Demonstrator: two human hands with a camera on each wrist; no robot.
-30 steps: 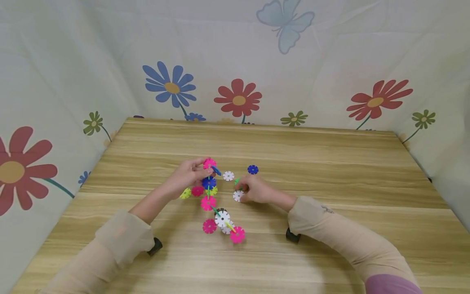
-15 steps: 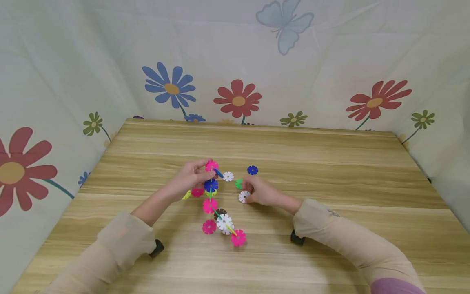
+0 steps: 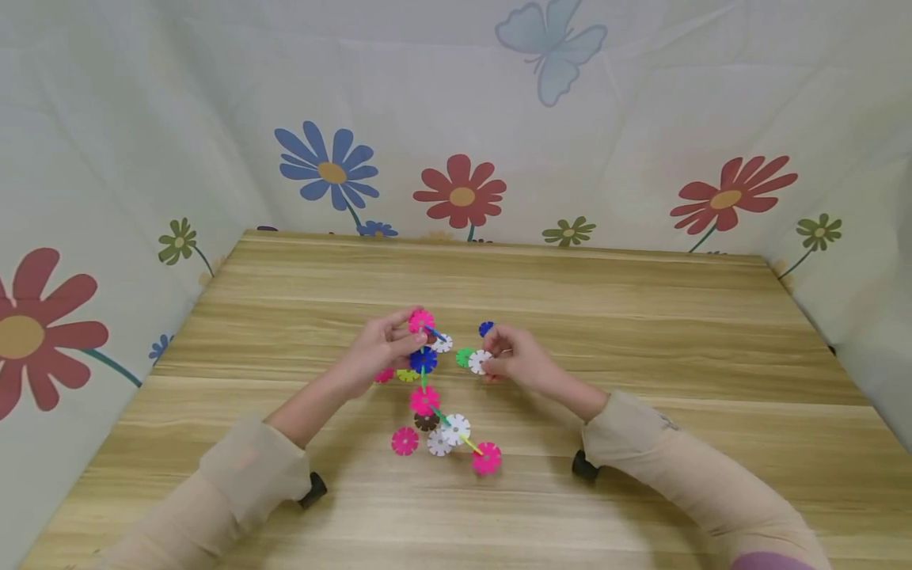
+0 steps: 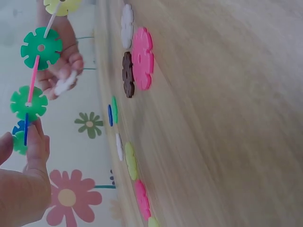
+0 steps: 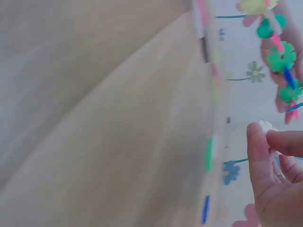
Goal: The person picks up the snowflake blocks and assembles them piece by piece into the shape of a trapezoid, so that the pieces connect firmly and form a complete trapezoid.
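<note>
My left hand (image 3: 378,352) holds the upper end of a chain of slotted plastic snowflake discs, near its top pink disc (image 3: 421,322). Below that the chain runs through a blue disc (image 3: 423,360), another pink one and a white one to an end pink disc (image 3: 487,458), with edge-on discs linking them. In the left wrist view the chain's green disc (image 4: 41,48) hangs above the table. To the right, my right hand (image 3: 523,360) pinches a white disc (image 3: 480,362) between thumb and fingers, apart from the chain. The right wrist view shows this white disc (image 5: 267,126) partly hidden by fingers.
Loose discs lie on the wooden table (image 3: 641,317): a green disc (image 3: 464,357) and a blue disc (image 3: 486,328) by my right hand, a yellow disc (image 3: 408,375) behind the chain, a brown disc (image 3: 427,420) and a pink disc (image 3: 404,441) nearer. A flower-printed curtain (image 3: 606,142) surrounds the table.
My left hand has shifted right with the chain, whose lower end swung right. My right hand has moved right and away from me with the white disc, uncovering the green disc.
</note>
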